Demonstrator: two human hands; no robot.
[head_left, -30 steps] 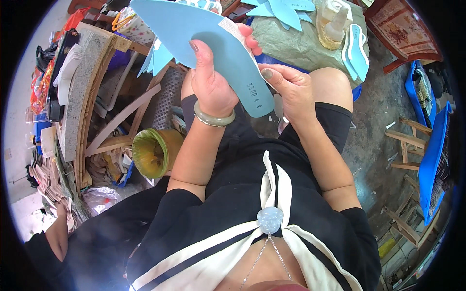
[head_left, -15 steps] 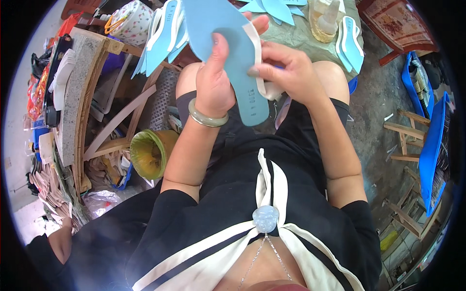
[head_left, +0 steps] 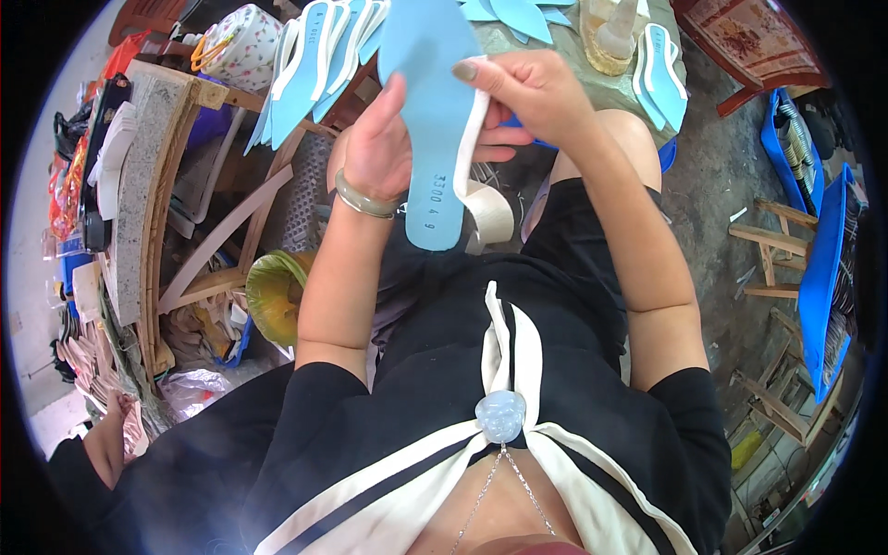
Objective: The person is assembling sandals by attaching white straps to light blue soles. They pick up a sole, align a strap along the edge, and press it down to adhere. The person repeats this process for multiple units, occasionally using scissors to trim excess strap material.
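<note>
A pale blue shoe insole [head_left: 433, 120] is held over my lap, its heel toward me and its toe end cut off by the upper picture edge. My left hand [head_left: 377, 143] supports it from the left and beneath, thumb raised along the edge. With thumb and fingers, my right hand [head_left: 532, 88] pinches a white strip [head_left: 470, 139] at the insole's right edge. The strip runs down that edge toward the heel, and its free end curls loose beside it. More blue insoles with white edging [head_left: 310, 65] hang at the table's left side.
The covered table [head_left: 564, 79] bears plain blue insoles [head_left: 518, 17], a bottle in a jar [head_left: 615, 39] and edged insoles [head_left: 661, 79] at right. A lined bin [head_left: 276, 294] stands left. Blue trays [head_left: 826, 296] rest on wooden stools at right. Another person's hand [head_left: 109, 435] is lower left.
The insole has shifted left and slightly down and turned more upright. My right hand has moved up along its edge, and more of the strip's loose end shows.
</note>
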